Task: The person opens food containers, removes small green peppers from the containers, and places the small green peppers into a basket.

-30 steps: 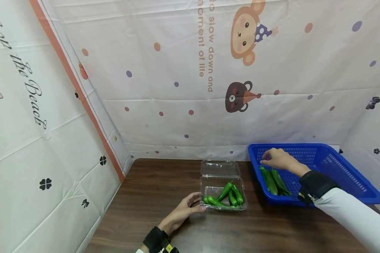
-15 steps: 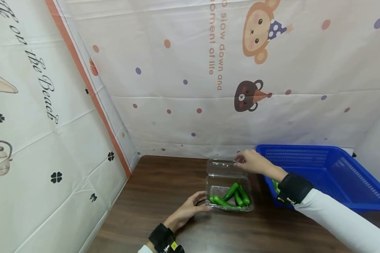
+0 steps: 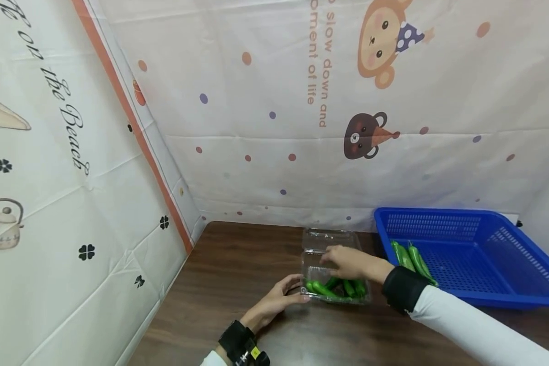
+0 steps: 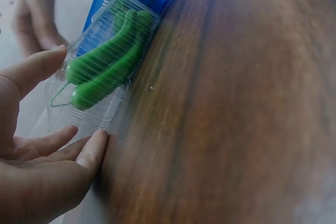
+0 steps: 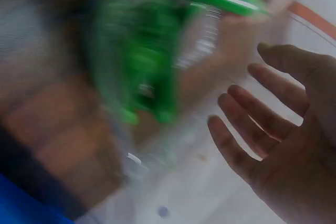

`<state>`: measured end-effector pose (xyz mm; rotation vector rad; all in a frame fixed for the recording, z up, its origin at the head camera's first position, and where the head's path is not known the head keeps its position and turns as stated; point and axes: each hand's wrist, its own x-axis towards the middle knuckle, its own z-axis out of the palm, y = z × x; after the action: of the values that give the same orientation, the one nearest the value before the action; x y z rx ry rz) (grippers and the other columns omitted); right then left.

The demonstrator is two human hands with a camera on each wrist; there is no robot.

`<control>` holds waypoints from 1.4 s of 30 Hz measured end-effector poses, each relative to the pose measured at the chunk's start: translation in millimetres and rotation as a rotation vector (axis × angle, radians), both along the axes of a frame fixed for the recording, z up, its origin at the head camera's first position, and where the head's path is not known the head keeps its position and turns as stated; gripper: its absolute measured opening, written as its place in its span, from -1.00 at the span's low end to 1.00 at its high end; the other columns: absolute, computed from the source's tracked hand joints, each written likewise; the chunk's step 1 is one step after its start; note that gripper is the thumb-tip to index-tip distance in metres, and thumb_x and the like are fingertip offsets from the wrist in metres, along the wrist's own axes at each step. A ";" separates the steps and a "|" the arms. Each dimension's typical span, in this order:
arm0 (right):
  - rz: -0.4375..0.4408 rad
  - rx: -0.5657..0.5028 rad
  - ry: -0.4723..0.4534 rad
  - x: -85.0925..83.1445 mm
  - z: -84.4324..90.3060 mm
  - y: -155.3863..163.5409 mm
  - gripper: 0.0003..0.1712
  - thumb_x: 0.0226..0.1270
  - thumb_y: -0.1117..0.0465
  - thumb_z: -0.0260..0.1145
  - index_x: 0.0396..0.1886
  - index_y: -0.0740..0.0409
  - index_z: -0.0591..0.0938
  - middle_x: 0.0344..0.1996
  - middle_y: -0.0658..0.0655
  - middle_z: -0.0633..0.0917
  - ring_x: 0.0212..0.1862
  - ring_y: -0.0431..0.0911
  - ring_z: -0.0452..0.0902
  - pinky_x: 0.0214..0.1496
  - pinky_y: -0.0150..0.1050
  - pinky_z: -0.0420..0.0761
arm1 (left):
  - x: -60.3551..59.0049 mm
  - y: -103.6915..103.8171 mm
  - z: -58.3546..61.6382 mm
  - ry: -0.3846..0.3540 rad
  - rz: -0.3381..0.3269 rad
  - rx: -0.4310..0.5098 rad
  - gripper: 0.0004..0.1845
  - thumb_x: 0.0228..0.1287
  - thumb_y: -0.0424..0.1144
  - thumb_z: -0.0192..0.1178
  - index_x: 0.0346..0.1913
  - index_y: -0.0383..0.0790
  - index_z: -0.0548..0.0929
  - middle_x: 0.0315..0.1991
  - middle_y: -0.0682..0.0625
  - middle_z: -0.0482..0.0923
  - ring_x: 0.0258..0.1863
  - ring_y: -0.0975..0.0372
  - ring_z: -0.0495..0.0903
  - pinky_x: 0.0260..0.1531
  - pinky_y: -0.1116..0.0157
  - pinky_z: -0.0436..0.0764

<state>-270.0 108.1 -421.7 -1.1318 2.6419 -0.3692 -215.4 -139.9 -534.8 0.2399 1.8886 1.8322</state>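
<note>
A clear plastic clamshell box (image 3: 308,259) stands on the table with its lid folded back, several green chili peppers (image 3: 322,290) inside. My left hand (image 3: 279,297) touches the box's left end, thumb near the front corner and fingers behind. In the left wrist view, two peppers (image 4: 107,69) show through the box wall beside loosely bent fingertips (image 4: 94,148). Over the box hovers my right hand (image 3: 349,262), hiding part of the peppers. Its fingers are spread and hold nothing in the right wrist view, where the peppers (image 5: 149,61) are blurred.
To the right of the box stands a blue plastic basket (image 3: 521,300), with several green peppers (image 3: 404,256) at its left side. Both stand on a brown wooden table (image 3: 238,249). Printed white cloth (image 3: 256,178) hangs behind and at the left.
My right hand has moved left from above the basket, past the lid, to over the box. The view has shifted slightly; my left hand stays at the box.
</note>
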 end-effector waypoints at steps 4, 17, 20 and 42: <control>0.004 0.143 0.055 5.1 -27.0 -0.2 -0.66 0.36 0.20 0.44 0.10 0.13 0.71 0.14 0.26 0.64 0.20 0.20 0.58 0.21 0.15 0.67 | -0.6 1.3 0.9 -0.001 -0.008 -0.006 -0.21 0.34 -0.07 0.39 0.54 -0.12 0.29 0.55 -0.24 0.21 0.52 -0.19 0.26 0.45 -0.08 0.47; 0.044 0.086 0.317 9.7 -55.4 4.2 -0.76 0.20 0.36 0.48 -0.13 0.08 0.75 -0.29 0.08 0.70 -0.24 -0.01 0.69 -0.32 -0.10 0.73 | 0.6 6.1 5.3 0.007 -0.011 -0.015 -0.24 0.35 -0.09 0.39 0.52 -0.10 0.32 0.55 -0.24 0.21 0.52 -0.18 0.27 0.46 -0.08 0.46; 0.024 0.063 0.291 8.1 -54.1 4.3 -0.77 0.24 0.35 0.47 -0.10 0.12 0.74 -0.27 0.09 0.72 -0.23 0.00 0.70 -0.29 -0.10 0.75 | 0.2 5.9 5.6 0.003 -0.007 -0.014 -0.24 0.34 -0.09 0.40 0.52 -0.11 0.32 0.55 -0.23 0.22 0.52 -0.18 0.27 0.45 -0.07 0.48; -0.094 -0.033 0.407 -18.3 54.1 10.9 -0.60 0.32 0.29 0.46 0.15 0.14 0.68 -0.10 0.17 0.73 -0.15 0.00 0.73 -0.24 -0.14 0.79 | 1.3 -0.1 0.3 0.004 0.007 0.007 -0.23 0.34 -0.11 0.40 0.52 -0.12 0.31 0.55 -0.25 0.20 0.54 -0.19 0.23 0.45 -0.04 0.49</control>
<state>-288.3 119.0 -367.7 -1.2037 3.0584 -0.2180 -214.1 -140.0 -534.6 0.2393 1.8882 1.8444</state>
